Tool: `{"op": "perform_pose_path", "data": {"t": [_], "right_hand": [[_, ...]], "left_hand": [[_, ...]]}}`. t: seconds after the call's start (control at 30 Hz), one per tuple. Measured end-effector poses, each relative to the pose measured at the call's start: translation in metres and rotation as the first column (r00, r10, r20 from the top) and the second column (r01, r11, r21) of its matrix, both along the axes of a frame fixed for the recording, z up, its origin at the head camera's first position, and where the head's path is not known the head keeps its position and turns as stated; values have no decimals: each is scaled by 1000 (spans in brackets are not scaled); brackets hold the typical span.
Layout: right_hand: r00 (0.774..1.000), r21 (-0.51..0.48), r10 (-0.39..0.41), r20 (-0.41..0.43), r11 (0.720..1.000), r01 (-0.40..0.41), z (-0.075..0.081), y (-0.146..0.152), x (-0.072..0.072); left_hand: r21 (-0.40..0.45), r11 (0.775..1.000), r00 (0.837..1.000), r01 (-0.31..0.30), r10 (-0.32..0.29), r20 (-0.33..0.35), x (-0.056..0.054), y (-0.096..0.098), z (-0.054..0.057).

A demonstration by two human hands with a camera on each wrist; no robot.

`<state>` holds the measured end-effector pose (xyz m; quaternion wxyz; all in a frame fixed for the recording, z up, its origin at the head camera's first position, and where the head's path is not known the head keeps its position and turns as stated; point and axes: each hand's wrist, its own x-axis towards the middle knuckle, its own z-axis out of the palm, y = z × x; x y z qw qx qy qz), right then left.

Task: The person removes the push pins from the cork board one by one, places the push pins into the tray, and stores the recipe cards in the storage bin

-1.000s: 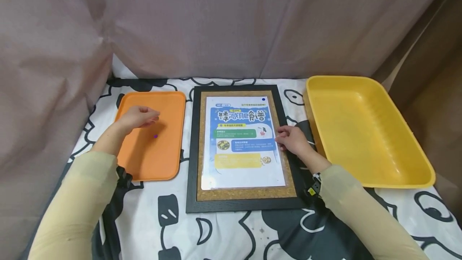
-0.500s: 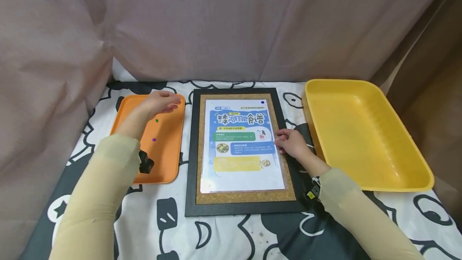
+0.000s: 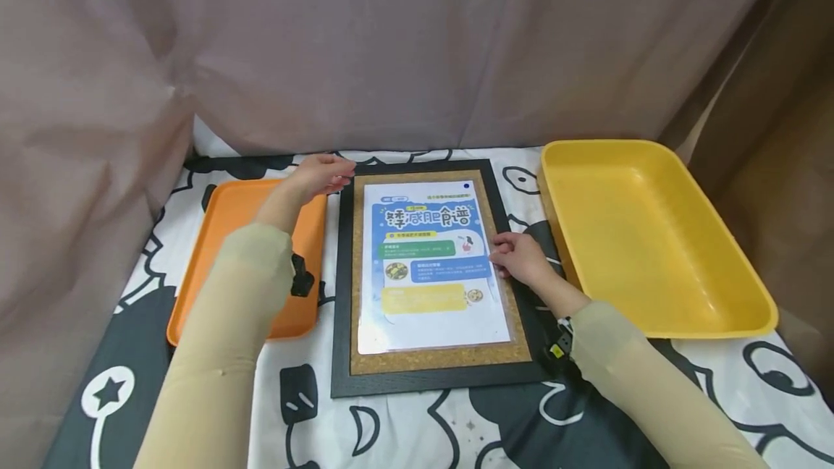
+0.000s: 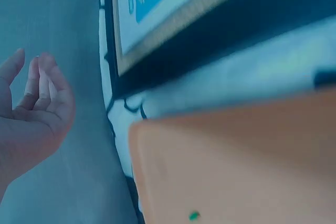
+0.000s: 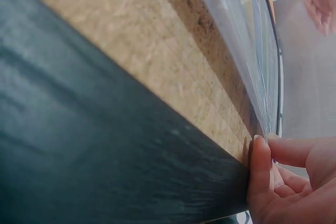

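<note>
A laminated sheet printed with a blue poster lies on a cork board in a black frame. A blue pushpin sits at its upper right corner. My right hand pinches the sheet's right edge between thumb and forefinger, close to the cork in the right wrist view. My left hand is raised by the frame's upper left corner. A tiny light tip of a pushpin shows at its fingertips; the rest is hidden by the fingers. A green pushpin lies on the orange tray.
The yellow tub stands right of the frame. Left of the frame, my left arm covers much of the orange tray. A black-and-white patterned cloth covers the table. Behind hangs a brownish curtain.
My left hand has moved from above the orange tray, away and to the right, to the frame's upper left corner. My right hand stays at the sheet's right edge.
</note>
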<state>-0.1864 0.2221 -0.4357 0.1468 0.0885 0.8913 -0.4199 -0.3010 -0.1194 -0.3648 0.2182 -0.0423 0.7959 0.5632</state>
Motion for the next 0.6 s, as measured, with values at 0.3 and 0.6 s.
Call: {"op": "perform_pose_path", "data": {"t": [0.3,0.6], "right_hand": [[1000,-9,-10,-3,1000,10,0,0,0],[999,-35,-13,-43,999,12,-3,0,2]], "left_hand": [[76,997,999,14,-12,-32,-10,53,-4],[99,995,1000,26,-27,9,-15,101,-23]]}}
